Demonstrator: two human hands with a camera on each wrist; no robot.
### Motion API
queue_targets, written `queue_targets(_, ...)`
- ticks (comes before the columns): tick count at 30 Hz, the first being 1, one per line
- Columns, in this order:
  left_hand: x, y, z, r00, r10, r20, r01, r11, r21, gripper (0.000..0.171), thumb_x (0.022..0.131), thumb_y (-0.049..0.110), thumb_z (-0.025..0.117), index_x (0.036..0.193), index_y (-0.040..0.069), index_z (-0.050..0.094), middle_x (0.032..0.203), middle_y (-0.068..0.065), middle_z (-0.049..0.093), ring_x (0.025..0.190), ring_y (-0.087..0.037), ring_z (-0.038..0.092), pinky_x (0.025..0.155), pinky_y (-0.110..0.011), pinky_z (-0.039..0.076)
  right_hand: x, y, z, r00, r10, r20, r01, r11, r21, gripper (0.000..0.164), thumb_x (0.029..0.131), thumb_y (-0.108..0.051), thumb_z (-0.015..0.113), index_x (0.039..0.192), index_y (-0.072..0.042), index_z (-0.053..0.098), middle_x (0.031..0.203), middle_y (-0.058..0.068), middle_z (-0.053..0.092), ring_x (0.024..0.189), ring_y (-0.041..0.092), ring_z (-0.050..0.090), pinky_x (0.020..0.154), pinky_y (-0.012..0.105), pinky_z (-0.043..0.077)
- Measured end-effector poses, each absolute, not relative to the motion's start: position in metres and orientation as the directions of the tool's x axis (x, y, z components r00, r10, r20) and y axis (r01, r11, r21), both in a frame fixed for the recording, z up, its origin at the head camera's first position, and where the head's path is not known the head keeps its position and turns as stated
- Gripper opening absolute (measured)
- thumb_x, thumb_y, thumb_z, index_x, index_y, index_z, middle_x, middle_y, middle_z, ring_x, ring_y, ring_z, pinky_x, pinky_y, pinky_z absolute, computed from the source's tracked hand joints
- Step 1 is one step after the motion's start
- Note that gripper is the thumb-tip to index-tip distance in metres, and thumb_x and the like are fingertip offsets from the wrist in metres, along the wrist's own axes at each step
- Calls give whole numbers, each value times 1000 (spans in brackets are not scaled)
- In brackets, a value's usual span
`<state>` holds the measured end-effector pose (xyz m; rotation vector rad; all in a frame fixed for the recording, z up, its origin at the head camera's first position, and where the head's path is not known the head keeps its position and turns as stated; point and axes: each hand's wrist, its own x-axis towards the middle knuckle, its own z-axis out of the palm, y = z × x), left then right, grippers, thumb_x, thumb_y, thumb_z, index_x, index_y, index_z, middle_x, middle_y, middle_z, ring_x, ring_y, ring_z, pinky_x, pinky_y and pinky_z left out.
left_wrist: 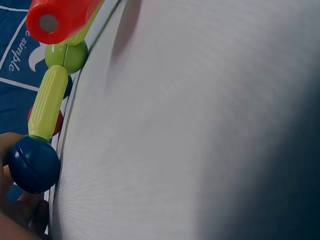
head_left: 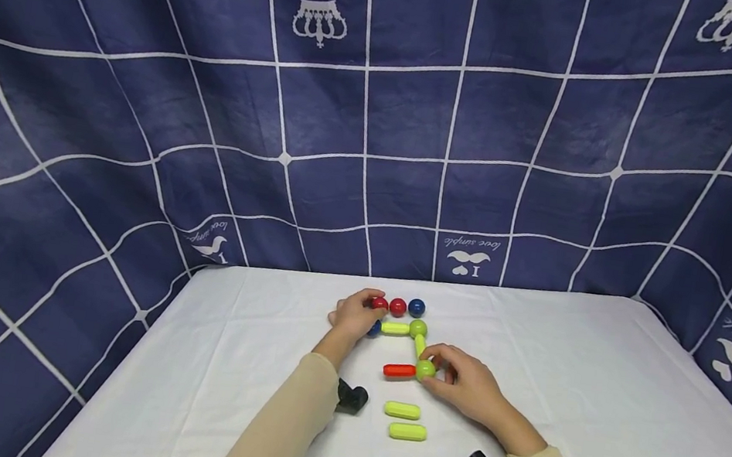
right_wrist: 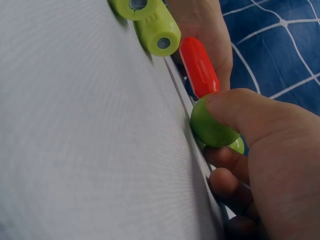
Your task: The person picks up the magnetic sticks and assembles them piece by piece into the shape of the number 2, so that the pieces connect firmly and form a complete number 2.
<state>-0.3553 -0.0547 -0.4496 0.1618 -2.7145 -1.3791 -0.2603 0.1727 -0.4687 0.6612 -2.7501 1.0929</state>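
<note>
My left hand (head_left: pixel 354 314) has finger and thumb about a red ball (head_left: pixel 379 305) at the left end of a row. Just nearer is a blue ball (left_wrist: pixel 34 164), partly covered by that hand in the head view; it joins a yellow-green rod (head_left: pixel 395 329). That rod runs to a green ball (head_left: pixel 418 329), from which another yellow-green rod (head_left: pixel 420 345) leads to a nearer green ball (head_left: pixel 426 370). My right hand (head_left: pixel 467 384) pinches this nearer ball between thumb and fingers. A red rod (head_left: pixel 398 371) sticks out leftward from it, its left end free.
Another red ball (head_left: pixel 398 308) and a blue ball (head_left: pixel 416 308) continue the row at the back. Two loose yellow-green rods, one nearer (head_left: pixel 408 432) and one farther (head_left: pixel 402 411), lie in front on the white cloth (head_left: pixel 596 393). A dark blue patterned curtain (head_left: pixel 408 125) hangs behind.
</note>
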Motion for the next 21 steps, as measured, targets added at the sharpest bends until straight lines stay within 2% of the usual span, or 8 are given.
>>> queue_targets(12, -356, -56, -452, -986, -163, 26, -62, 514, 856, 26, 89, 22, 72, 115, 23, 72, 116, -4, 71, 115, -28, 51, 98, -52, 24, -258, 172, -466, -903, -344, 256, -426, 651, -629, 30, 84, -24, 80, 109, -31, 65, 90, -11, 61, 63, 2, 47, 57, 21, 41)
queue_targets(17, -354, -59, -451, -987, -152, 58, -24, 491, 871, 26, 88, 20, 72, 114, 22, 73, 113, -5, 72, 113, -28, 57, 97, -52, 25, -258, 172, -466, -905, -343, 253, -423, 652, -629, 30, 84, -25, 80, 109, -31, 65, 90, -11, 62, 64, 2, 47, 57, 21, 40)
queue_targets(21, -354, -61, -453, -986, -149, 69, 1, 417, 909, 26, 89, 19, 72, 115, 20, 73, 111, -6, 72, 112, -27, 61, 101, -52, 23, -257, 172, -465, -902, -346, 256, -428, 650, -628, 30, 84, -25, 80, 109, -31, 65, 90, -10, 61, 65, 2, 47, 57, 21, 40)
